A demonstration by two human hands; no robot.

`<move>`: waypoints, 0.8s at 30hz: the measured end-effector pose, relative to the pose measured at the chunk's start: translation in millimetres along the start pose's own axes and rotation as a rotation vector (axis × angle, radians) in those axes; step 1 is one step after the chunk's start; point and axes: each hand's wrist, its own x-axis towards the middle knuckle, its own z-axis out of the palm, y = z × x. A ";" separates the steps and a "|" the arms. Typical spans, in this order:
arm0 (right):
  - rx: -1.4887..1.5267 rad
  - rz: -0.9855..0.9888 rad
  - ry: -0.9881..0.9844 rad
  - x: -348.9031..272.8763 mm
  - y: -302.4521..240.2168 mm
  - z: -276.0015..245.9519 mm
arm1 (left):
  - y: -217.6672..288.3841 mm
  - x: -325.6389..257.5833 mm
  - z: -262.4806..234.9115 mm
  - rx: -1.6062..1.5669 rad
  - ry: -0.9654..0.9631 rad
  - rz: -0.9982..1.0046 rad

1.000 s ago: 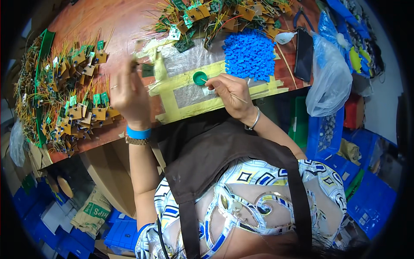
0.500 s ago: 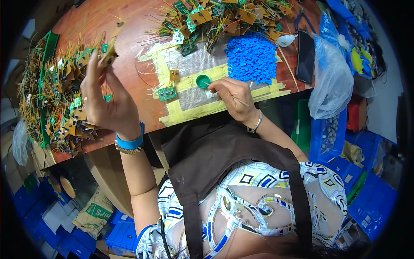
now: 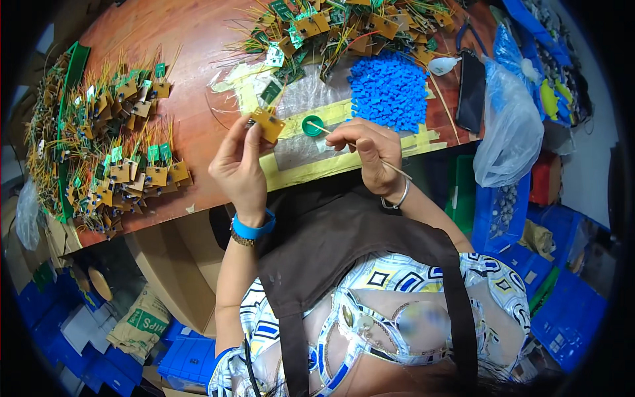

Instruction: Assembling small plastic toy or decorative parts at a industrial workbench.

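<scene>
Beside the heap of blue plastic pieces on your surface lies a black phone; right of it, what looks like a clear bag.

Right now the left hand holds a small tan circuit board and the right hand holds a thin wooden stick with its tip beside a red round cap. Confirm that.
One detail is wrong: the round cap is green, not red, as the head view shows. The left hand does hold the small tan circuit board, and the right hand holds the thin wooden stick with its tip beside that cap.
</scene>
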 end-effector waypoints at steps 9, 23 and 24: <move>0.116 0.011 0.008 7.6 -10.0 20.3 | -7.0 -19.9 9.3 0.016 -0.092 -0.106; 0.135 0.131 0.016 6.8 -8.8 22.8 | 6.5 -22.2 12.1 -0.260 -0.141 -0.402; 0.136 0.131 0.015 6.7 -8.1 22.8 | 8.2 -22.8 13.0 -0.257 -0.153 -0.392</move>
